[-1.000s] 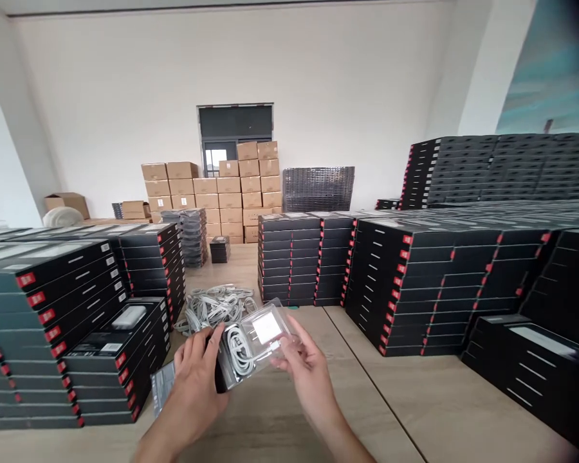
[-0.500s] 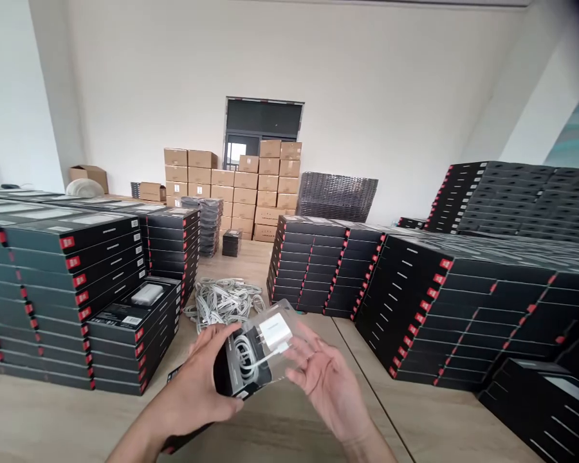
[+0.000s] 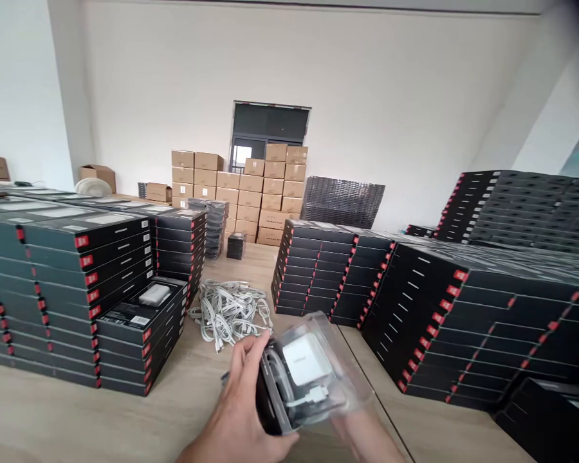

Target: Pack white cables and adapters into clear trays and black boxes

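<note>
My left hand (image 3: 238,411) grips the left side of a clear plastic tray (image 3: 309,376) that holds a white charger block and a coiled white cable, with a black box edge under it. My right hand (image 3: 364,437) is under the tray's right side, seen blurred through the plastic; its fingers are mostly hidden. The tray is tilted toward me, above the wooden table (image 3: 77,411). A pile of loose white cables (image 3: 229,312) lies just beyond it.
Tall stacks of black boxes with red tabs stand at left (image 3: 72,283), centre (image 3: 328,270) and right (image 3: 487,315). An open box with a white charger (image 3: 152,297) tops the near left stack. Brown cartons (image 3: 251,193) line the far wall.
The tray has come lower and to the right, closer to me. My right hand has slid beneath it. The camera view has shifted slightly right.
</note>
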Demonstrator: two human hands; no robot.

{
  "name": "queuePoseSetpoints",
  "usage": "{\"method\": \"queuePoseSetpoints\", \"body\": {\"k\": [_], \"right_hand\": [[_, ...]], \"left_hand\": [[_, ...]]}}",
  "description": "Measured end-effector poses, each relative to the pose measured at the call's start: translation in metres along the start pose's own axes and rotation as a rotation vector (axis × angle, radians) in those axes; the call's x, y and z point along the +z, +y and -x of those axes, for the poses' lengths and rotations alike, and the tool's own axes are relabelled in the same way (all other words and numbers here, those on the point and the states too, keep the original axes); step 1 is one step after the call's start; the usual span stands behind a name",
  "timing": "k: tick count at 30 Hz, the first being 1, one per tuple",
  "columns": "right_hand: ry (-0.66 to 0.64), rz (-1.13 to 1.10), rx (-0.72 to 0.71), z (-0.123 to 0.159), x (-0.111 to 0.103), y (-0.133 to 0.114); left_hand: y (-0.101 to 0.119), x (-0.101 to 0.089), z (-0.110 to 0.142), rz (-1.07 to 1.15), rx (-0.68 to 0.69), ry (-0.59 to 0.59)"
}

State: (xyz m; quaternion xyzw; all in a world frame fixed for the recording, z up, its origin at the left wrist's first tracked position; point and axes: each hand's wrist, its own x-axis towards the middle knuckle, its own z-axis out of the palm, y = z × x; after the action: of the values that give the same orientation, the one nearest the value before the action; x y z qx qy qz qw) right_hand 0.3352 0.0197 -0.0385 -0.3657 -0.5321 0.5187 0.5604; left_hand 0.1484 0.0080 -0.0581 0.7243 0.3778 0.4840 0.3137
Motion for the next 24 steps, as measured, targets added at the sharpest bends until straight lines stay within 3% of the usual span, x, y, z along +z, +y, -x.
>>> {"method": "queuePoseSetpoints", "body": {"k": [2, 5, 14, 16, 20, 24], "right_hand": [[0.083, 0.055, -0.067, -0.001, 0.001, -0.011], [0.108, 0.249, -0.086, 0.0, 0.004, -0.017], [0.117, 0.554, -0.257, 0.002, 0.011, -0.01], [0.153, 0.535, -0.309, 0.002, 0.013, -0.008], [0.14, 0.477, -0.454, 0.004, 0.016, -0.001], [0.045, 0.741, -0.59, 0.003, 0.016, 0.001]], "left_hand": [[-0.005, 0.01, 0.0, 0.106, -0.015, 0.023], [-0.012, 0.012, 0.0, 0.274, 0.023, -0.011], [-0.022, -0.014, -0.002, 0.257, 0.113, 0.031], [-0.023, -0.012, -0.004, 0.205, 0.118, 0.074], [-0.025, -0.004, -0.011, 0.109, 0.122, 0.291], [-0.028, -0.005, -0.013, 0.065, 0.145, 0.337]]}}
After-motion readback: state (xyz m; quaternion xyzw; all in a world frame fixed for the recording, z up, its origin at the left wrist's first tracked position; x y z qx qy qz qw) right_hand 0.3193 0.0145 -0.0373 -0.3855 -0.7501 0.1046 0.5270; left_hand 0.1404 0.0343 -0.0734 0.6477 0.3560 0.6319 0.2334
